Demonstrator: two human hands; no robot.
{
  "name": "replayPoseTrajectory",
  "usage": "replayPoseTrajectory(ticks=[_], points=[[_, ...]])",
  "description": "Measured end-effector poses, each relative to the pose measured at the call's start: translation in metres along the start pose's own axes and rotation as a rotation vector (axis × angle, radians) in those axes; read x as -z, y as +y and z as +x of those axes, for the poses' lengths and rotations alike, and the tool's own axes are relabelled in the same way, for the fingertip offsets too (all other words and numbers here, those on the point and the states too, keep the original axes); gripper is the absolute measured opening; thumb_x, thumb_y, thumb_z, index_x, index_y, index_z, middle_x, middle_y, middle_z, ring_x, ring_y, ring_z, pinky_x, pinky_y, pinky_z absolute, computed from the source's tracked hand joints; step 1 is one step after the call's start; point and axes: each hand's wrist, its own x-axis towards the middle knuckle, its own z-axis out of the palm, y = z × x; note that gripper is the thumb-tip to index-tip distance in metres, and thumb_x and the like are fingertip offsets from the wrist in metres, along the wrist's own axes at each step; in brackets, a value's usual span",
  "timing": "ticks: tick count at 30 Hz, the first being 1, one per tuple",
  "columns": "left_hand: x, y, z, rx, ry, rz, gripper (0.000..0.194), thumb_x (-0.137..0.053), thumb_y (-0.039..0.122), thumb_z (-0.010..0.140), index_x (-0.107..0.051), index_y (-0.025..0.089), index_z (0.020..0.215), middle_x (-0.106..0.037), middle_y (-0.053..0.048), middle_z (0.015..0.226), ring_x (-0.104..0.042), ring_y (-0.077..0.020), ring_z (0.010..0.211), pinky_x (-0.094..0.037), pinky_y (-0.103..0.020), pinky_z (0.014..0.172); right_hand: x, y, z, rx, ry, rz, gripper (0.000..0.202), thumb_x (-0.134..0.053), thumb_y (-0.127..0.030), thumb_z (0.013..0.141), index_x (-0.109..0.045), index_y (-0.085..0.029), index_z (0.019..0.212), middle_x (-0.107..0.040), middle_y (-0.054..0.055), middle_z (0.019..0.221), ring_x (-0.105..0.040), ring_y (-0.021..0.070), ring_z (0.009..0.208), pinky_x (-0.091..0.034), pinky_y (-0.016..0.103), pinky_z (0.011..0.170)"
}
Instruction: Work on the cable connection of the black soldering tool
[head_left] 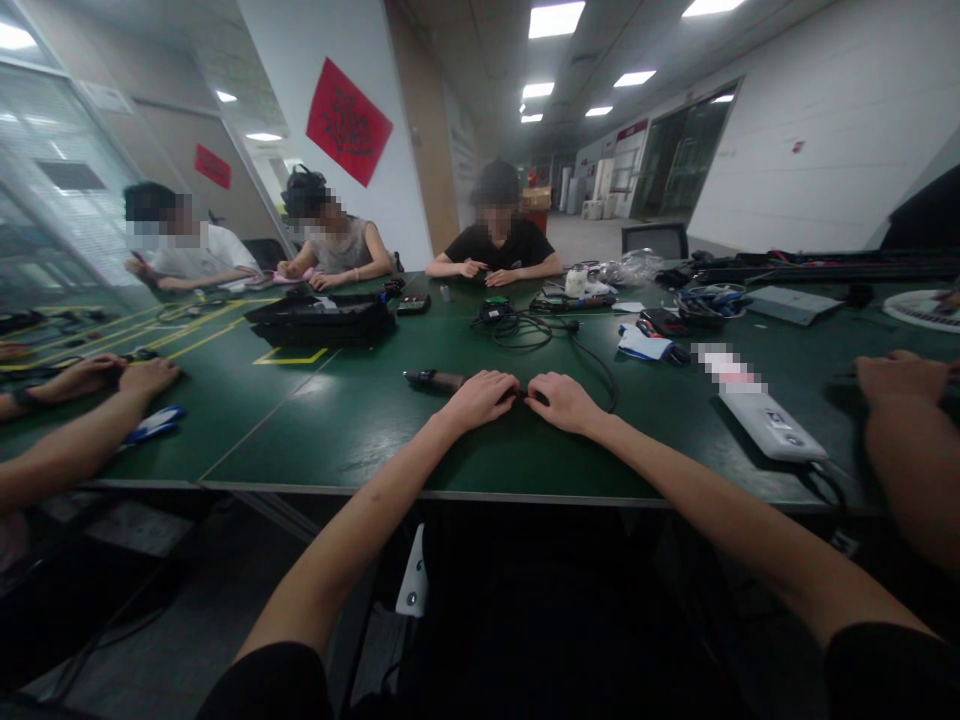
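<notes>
Above the green table (315,425), near its front edge, my left hand (484,400) and my right hand (562,402) face each other with a narrow gap between them. Both have curled, pinched fingers. Something small and dark shows between the fingertips, too small to name. A dark pen-shaped tool (435,380) lies just left of my left hand, its pointed end to the left. Behind my right hand a black cable (600,360) curves over the table.
A black tray (319,320) stands at the back left. To the right lie a white power strip (772,425), a blue and white glove (645,342) and a cable bundle (712,302). Several people sit around, with a person's hands (124,380) at left and an arm (907,430) at right.
</notes>
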Motion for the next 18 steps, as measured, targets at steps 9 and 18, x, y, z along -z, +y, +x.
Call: replayPoseTrajectory(ticks=[9, 18], points=[[0.0006, 0.0007, -0.0004, -0.026, 0.003, -0.004, 0.019, -0.056, 0.027, 0.099, -0.061, 0.023, 0.117, -0.07, -0.006, 0.113, -0.065, -0.0236, 0.109, -0.048, -0.04, 0.097, 0.0006, -0.0006, 0.0, 0.001, 0.0, -0.006, 0.012, -0.062, -0.03, 0.101, -0.063, -0.021, 0.093, -0.067, 0.006, 0.095, -0.058, 0.0216, 0.089, -0.039, 0.032, 0.082], [0.0012, 0.0013, -0.0009, -0.013, 0.007, -0.006, 0.02, -0.057, 0.031, 0.1, -0.061, 0.023, 0.119, -0.069, -0.007, 0.115, -0.065, -0.0241, 0.11, -0.048, -0.039, 0.097, 0.0015, -0.0012, 0.0002, -0.002, -0.007, -0.007, 0.011, -0.062, -0.03, 0.101, -0.063, -0.021, 0.093, -0.068, 0.006, 0.096, -0.058, 0.0216, 0.09, -0.039, 0.032, 0.082]])
